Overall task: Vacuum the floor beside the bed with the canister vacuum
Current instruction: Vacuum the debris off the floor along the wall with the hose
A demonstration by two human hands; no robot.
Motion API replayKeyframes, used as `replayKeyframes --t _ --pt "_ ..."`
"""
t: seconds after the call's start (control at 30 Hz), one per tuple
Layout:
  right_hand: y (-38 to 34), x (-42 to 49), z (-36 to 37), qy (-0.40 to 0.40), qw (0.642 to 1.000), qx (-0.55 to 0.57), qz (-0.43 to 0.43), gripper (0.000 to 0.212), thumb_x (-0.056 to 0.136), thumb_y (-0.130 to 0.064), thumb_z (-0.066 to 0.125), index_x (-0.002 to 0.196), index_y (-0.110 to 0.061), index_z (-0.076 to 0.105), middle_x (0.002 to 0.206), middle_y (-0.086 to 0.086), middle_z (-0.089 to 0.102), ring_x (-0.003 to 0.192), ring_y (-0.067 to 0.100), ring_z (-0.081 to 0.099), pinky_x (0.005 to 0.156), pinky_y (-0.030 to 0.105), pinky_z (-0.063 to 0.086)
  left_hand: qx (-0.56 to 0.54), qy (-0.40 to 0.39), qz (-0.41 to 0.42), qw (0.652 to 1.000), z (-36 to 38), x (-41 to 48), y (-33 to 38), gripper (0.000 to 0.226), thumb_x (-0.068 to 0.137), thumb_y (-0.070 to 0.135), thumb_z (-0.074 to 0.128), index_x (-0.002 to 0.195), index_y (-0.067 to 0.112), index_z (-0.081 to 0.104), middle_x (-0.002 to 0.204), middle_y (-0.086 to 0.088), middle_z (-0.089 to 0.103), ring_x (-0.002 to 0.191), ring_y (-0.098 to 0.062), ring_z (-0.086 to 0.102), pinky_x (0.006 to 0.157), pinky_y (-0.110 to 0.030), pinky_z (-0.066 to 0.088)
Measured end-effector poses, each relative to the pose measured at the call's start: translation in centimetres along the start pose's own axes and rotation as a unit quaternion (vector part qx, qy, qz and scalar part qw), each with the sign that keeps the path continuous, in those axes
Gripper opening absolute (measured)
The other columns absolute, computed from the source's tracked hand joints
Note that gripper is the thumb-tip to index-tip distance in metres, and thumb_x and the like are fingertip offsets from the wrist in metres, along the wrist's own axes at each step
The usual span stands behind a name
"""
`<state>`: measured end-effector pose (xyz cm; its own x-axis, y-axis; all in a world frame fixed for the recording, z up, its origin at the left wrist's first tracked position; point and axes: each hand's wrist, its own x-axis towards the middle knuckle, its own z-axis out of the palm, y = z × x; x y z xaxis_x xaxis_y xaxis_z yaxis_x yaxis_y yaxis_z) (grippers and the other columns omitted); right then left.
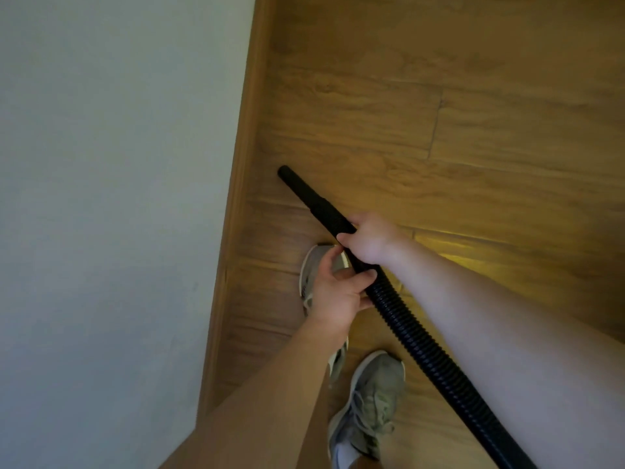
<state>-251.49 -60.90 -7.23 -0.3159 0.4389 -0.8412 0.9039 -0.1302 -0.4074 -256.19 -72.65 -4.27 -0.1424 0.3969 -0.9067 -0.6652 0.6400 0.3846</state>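
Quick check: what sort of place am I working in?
Likely a room in a home: wood-plank floor, a pale surface with wooden trim along it, and a black vacuum hose.

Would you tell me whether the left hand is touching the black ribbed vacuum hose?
Touching: the head view shows the left hand gripping the black ribbed vacuum hose.

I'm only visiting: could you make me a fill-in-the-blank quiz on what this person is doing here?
1. The right hand grips the wand and the left hand grips the ribbed hose; both parts are coloured ____.
2. The hand nearer the wand's open tip is the ____ hand.
3. The ribbed hose runs off toward the picture's lower ____ corner.
Missing words: black; right; right.
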Motion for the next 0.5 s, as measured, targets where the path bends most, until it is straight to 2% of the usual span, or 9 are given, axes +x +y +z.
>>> replayKeyframes --t 0.13,0.27,0.4,0.5 --pt "2.3 -2.2 -0.2 0.011 1.0 0.001 0.002 0.037 0.097 -0.035 0.06 0.131 -0.022 0.061 0.12 0.006 0.069 0.099 0.023 0.063 0.078 0.026 0.045 0.014 -0.007 -0.003 1.0 1.0 -1.0 -2.3 0.065 0.091 -0.006 0.066 0.141 0.024 0.04 0.115 -0.02 0.071 0.09 -0.029 0.074 0.069 -0.039 0.063" --pt "4.6 -4.4 0.0 0.023 0.999 0.017 0.024 0.048 0.097 -0.035 0.061 0.142 -0.019 0.053 0.138 0.006 0.06 0.122 0.026 0.058 0.097 0.03 0.044 0.033 -0.02 -0.004 0.999 1.9 -2.1 -4.6 0.063 0.09 -0.009 0.065 0.137 0.025 0.04 0.11 -0.017 0.071 0.09 -0.03 0.073 0.07 -0.042 0.064" --pt "6.9 -6.3 1.6 0.02 0.999 0.022 0.042 0.056 0.097 -0.038 0.061 0.148 -0.021 0.045 0.143 0.006 0.056 0.127 0.027 0.056 0.102 0.032 0.043 0.062 -0.019 -0.011 0.998 1.8 -3.5 -7.2 0.066 0.088 -0.009 0.066 0.139 0.024 0.041 0.109 -0.017 0.07 0.093 -0.032 0.072 0.082 -0.054 0.061" --pt "8.0 -7.7 3.5 0.016 0.998 0.036 0.05 0.056 0.096 -0.038 0.062 0.147 -0.02 0.045 0.139 0.008 0.059 0.123 0.027 0.058 0.098 0.031 0.045 0.065 -0.021 -0.022 0.997 1.0 -4.9 -9.0 0.066 0.087 -0.01 0.066 0.137 0.025 0.04 0.111 -0.017 0.069 0.093 -0.031 0.072 0.083 -0.051 0.061"
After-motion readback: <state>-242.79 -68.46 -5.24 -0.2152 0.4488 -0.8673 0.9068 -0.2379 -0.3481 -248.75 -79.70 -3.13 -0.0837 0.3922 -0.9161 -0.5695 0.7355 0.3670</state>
